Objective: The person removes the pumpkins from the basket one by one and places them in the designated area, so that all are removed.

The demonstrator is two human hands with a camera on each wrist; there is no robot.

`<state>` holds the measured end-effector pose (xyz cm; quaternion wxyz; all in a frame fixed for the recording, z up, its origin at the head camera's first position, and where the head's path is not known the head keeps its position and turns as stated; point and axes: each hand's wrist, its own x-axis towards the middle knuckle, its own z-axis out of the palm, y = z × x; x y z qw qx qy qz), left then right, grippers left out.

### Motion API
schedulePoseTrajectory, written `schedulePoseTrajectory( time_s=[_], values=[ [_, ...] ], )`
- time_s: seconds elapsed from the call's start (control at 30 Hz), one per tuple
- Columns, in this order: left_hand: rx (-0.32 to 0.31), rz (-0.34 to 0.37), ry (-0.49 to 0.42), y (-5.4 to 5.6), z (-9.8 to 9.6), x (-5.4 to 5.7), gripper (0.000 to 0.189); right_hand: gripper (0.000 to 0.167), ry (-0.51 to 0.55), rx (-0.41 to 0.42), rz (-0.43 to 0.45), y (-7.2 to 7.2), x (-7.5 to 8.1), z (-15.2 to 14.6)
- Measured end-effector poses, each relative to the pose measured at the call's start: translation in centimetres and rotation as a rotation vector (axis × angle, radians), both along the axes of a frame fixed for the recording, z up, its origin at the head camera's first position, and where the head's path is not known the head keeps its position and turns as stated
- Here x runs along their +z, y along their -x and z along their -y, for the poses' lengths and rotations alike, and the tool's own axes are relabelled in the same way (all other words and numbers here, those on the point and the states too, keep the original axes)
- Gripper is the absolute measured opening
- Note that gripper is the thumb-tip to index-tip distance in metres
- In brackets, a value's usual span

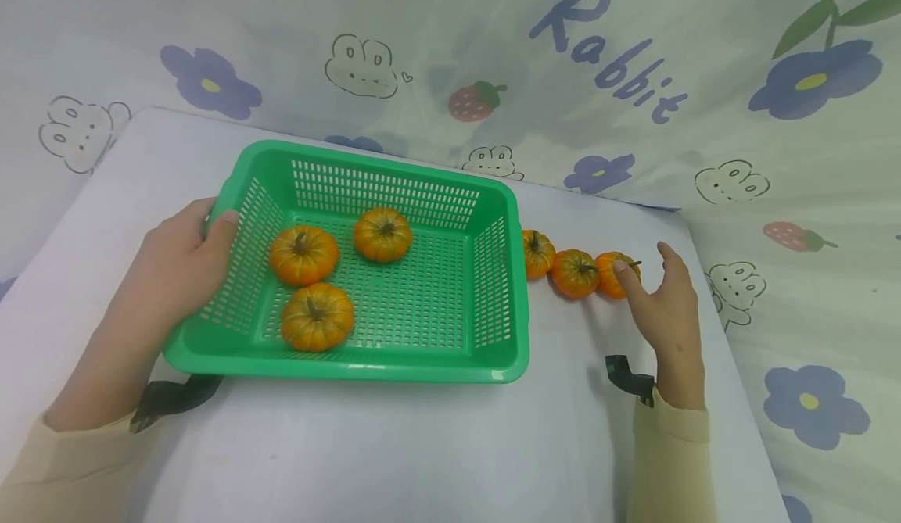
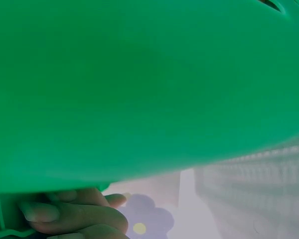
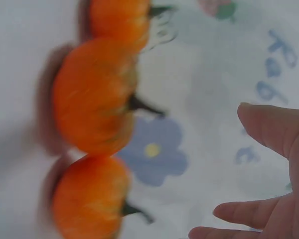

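My left hand (image 1: 186, 261) grips the left rim of a green plastic basket (image 1: 380, 370), thumb over the edge. In the left wrist view, curled fingers (image 2: 84, 214) show under the basket's green side. Inside the basket sit an orange pumpkin (image 1: 304, 256) at the left, another pumpkin (image 1: 383, 234) farther back and a third pumpkin (image 1: 317, 317) nearer the front. Right of the basket, three small pumpkins (image 1: 575, 274) stand in a row, the leftmost partly hidden by the basket. My right hand (image 1: 669, 312) hovers by the rightmost pumpkin (image 3: 92, 199), thumb and fingers spread, holding nothing.
A white table (image 1: 422, 445) lies under everything. Behind it and at the right hangs a pale cloth (image 1: 422, 7) printed with rabbits, flowers and strawberries. Black straps (image 1: 629, 378) circle both wrists.
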<state>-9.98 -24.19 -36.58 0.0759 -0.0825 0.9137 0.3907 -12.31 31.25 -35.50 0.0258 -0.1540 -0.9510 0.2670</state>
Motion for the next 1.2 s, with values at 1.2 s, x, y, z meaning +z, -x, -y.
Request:
schedulePoseTrajectory(
  time_s=[1.2],
  values=[
    [0.004,-0.011,-0.008,0.2,0.5,-0.3,0.075,0.095,-0.265,1.201,-0.292,1.2,10.1,21.1]
  ],
)
